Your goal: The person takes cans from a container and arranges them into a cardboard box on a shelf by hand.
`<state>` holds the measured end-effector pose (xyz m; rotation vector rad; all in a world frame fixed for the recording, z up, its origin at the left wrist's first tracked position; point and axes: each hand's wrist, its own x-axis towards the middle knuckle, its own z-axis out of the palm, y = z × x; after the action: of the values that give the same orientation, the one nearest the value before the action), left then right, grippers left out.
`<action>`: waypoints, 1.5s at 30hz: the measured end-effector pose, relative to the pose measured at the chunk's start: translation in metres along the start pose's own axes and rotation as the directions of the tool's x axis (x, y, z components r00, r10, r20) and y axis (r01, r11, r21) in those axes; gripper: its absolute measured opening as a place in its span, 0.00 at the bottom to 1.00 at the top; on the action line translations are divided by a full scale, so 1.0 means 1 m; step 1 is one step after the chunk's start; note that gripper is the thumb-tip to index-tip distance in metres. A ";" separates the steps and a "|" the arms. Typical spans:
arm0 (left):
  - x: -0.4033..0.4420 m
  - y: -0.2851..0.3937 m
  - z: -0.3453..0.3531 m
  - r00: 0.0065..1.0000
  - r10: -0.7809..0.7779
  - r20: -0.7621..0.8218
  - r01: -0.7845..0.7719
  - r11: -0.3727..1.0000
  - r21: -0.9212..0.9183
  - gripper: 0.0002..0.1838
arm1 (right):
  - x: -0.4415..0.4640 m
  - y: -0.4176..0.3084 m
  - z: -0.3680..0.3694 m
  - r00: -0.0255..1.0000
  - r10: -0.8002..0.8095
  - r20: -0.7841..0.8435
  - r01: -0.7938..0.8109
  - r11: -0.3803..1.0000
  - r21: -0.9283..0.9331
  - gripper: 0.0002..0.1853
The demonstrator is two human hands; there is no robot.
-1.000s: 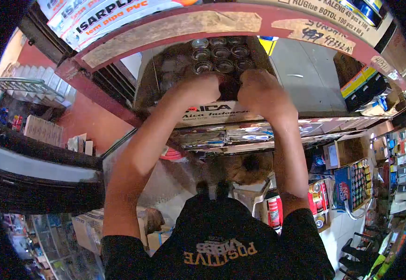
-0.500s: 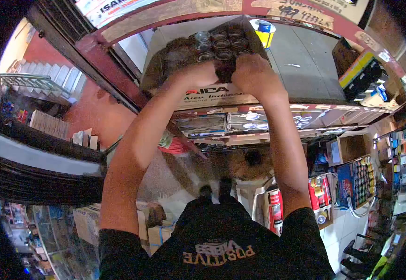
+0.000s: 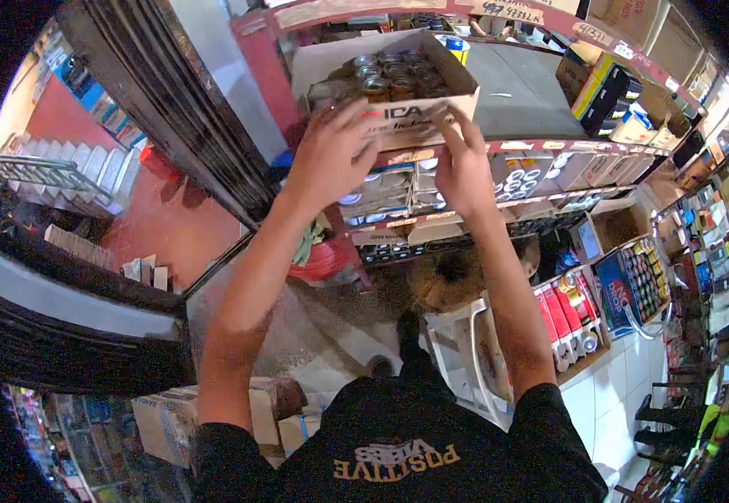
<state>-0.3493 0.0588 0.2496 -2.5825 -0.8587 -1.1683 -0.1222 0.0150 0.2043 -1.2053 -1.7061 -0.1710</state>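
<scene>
An open cardboard box (image 3: 398,134) with "ICA" lettering on its front stands on the upper shelf and holds several dark round jars or cans (image 3: 398,77). My left hand (image 3: 335,155) is at the left part of the box's front, fingers apart and pointing toward it. At the right part of the front is my right hand (image 3: 463,163), also with fingers apart, its fingertips over the front panel. Whether the fingertips touch the cardboard cannot be told. Neither hand grips anything visible.
A blue and yellow can (image 3: 458,52) stands behind the box. Lower shelves hold packed goods (image 3: 520,180). Right of my body are red and white tubes (image 3: 567,314), a "NO DROP" box (image 3: 614,293) and a white-framed stool (image 3: 473,352). Red coiled material (image 3: 327,260) lies at the shelf's left end.
Both hands have come out of the box opening to its front side, and their closed fingers have spread. The view has shifted, showing more of the shelves and floor.
</scene>
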 end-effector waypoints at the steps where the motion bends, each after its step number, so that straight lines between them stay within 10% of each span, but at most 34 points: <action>1: -0.016 0.010 -0.014 0.998 0.035 0.043 -0.040 0.992 0.121 0.19 | -0.018 -0.003 0.003 1.000 -0.015 -0.009 0.015 1.000 -0.023 0.29; 11: -0.276 0.035 0.009 0.746 -0.411 0.525 0.649 0.626 -0.432 0.19 | -0.216 -0.059 0.007 0.940 0.272 0.208 -0.281 0.959 0.017 0.20; 15: -0.359 0.087 0.007 0.523 -0.571 0.633 0.839 0.478 -0.261 0.19 | -0.299 -0.076 0.004 0.833 0.418 0.362 -0.422 0.904 -0.072 0.22; 17: -0.393 0.112 0.005 0.276 -0.614 0.739 0.961 0.167 -0.220 0.18 | -0.333 -0.086 -0.003 0.799 0.450 0.399 -0.443 0.889 -0.118 0.22; 23: -0.521 0.162 0.040 0.091 -0.628 0.773 0.987 -0.047 -0.154 0.16 | -0.395 -0.107 -0.034 0.650 0.606 0.459 -0.642 0.761 -0.096 0.20; 27: -0.556 0.174 0.061 0.210 -0.573 0.792 0.969 0.017 -0.245 0.17 | -0.413 -0.116 -0.058 0.572 0.706 0.417 -0.726 0.673 -0.143 0.20; 30: -0.541 0.165 0.079 0.243 -0.470 0.849 0.938 0.338 -0.081 0.17 | -0.426 -0.111 -0.082 0.552 0.753 0.359 -0.752 0.635 -0.176 0.20; 32: -0.514 0.157 0.094 0.451 -0.353 0.820 0.890 0.249 -0.382 0.16 | -0.438 -0.105 -0.099 0.552 0.782 0.289 -0.769 0.612 -0.185 0.21; 35: -0.498 0.154 0.139 0.490 -0.376 0.786 0.827 0.486 -0.283 0.16 | -0.450 -0.098 -0.130 0.531 0.822 0.206 -0.798 0.566 -0.204 0.20; 38: -0.422 0.168 0.150 0.370 -0.348 0.861 0.862 0.475 -0.178 0.15 | -0.458 -0.088 -0.165 0.499 0.853 0.152 -0.837 0.520 -0.171 0.19; 41: -0.403 0.194 0.183 0.553 -0.334 0.763 0.818 0.392 -0.422 0.14 | -0.482 -0.066 -0.199 0.552 0.829 0.087 -0.820 0.559 -0.125 0.18; 45: -0.340 0.270 0.178 0.435 -0.354 0.828 0.867 0.415 -0.278 0.12 | -0.520 -0.029 -0.240 0.497 0.866 0.051 -0.860 0.500 -0.100 0.17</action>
<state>-0.2615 -0.2405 -0.1011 -3.5062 -2.2214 -0.6672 0.0102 -0.4715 -0.0695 -2.0102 -0.9599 0.4768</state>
